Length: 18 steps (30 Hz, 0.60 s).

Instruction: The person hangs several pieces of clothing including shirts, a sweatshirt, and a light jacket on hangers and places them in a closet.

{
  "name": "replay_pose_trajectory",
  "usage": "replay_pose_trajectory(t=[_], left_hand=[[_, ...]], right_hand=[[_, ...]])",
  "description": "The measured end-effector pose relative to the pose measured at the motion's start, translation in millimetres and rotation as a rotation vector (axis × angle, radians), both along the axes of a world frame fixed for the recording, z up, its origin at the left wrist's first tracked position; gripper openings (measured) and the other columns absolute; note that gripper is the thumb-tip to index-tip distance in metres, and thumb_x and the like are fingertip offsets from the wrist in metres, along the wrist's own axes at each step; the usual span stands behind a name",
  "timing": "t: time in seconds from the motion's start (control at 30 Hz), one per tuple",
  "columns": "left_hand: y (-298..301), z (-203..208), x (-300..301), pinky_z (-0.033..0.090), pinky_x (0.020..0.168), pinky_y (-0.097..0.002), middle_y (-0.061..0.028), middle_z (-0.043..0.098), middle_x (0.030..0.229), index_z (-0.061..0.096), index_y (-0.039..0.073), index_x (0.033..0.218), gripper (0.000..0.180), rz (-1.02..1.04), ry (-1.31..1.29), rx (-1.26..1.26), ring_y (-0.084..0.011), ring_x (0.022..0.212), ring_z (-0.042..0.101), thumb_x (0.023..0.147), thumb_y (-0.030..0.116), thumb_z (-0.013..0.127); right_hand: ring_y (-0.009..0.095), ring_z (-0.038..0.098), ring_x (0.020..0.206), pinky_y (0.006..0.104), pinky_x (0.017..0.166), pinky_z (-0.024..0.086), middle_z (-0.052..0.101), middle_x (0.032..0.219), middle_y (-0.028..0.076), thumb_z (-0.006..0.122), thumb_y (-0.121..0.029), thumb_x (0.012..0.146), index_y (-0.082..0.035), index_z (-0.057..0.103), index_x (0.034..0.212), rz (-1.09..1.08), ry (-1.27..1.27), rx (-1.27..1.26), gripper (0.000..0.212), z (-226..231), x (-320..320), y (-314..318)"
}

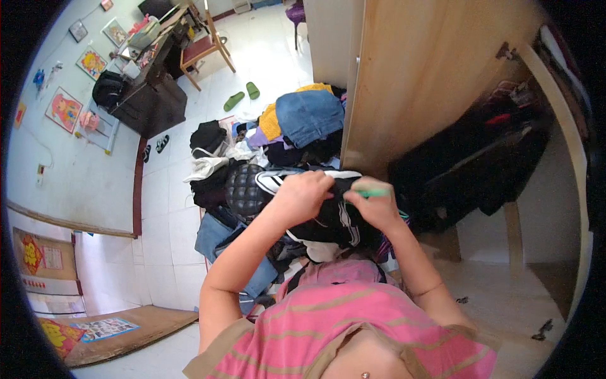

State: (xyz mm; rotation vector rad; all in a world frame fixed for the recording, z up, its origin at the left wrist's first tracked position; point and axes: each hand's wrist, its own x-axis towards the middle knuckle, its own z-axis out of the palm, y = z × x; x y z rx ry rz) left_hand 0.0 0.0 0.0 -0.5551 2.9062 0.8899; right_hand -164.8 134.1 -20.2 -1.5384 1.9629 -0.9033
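A black garment with white stripes (325, 228) is spread in front of my body, above a heap of clothes. My left hand (303, 197) is closed on its upper edge, fingers curled into the cloth. On the other side, my right hand (377, 205) pinches at the same garment, a little smeared by motion. A slim green thing (374, 192) shows across the right fingers; its kind is not clear. Beside my left hand lies a black quilted piece (245, 191), shiny and puffy.
Folded blue denim (309, 117) tops the pile ahead, over yellow cloth (269, 121). Jeans (218, 237) lie at the left. An open wooden wardrobe (435, 69) stands at my right, with dark clothes (467, 161) hanging inside. Green slippers (234, 101), a chair (201, 54) and a desk (151, 101) are farther off.
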Motion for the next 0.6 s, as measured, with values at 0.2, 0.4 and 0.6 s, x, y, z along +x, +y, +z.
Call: replay_pose_trajectory(t=[0.2, 0.4, 0.6], left_hand=[[-11.5, -8.8, 27.2, 0.049, 0.064, -0.0357, -0.0201, 0.063, 0.081, 0.061, 0.001, 0.098, 0.024, 0.672, 0.278, 0.397, -0.0333, 0.073, 0.063, 0.08, 0.016, 0.065], [-7.8, 12.5, 27.3, 0.046, 0.068, -0.0256, -0.0092, 0.064, 0.082, 0.058, -0.007, 0.103, 0.03, 0.769, 0.432, 0.652, -0.0087, 0.076, 0.055, 0.084, 0.016, 0.065], [3.2, 50.8, 40.8, 0.045, 0.071, -0.0228, -0.0006, 0.061, 0.086, 0.059, -0.005, 0.103, 0.025, 0.639, 0.454, 0.912, -0.006, 0.079, 0.053, 0.085, 0.012, 0.063]], right_hand=[[0.026, 0.05, 0.078, 0.0373, 0.065, 0.041, 0.052, 0.089, 0.012, 0.071, -0.004, 0.072, -0.01, 0.054, 0.084, -0.359, 0.313, -0.579, 0.022, 7.4, 15.1, -3.0], [0.039, 0.049, 0.101, 0.0415, 0.082, 0.046, 0.041, 0.115, 0.017, 0.069, -0.011, 0.073, -0.003, 0.042, 0.123, -0.077, 0.072, 0.033, 0.057, -64.9, 54.7, 21.3], [0.036, 0.051, 0.106, 0.0398, 0.089, 0.044, 0.051, 0.116, 0.019, 0.062, -0.003, 0.071, -0.004, 0.046, 0.124, -0.019, -0.045, -0.125, 0.056, -132.3, 29.0, 7.8]])
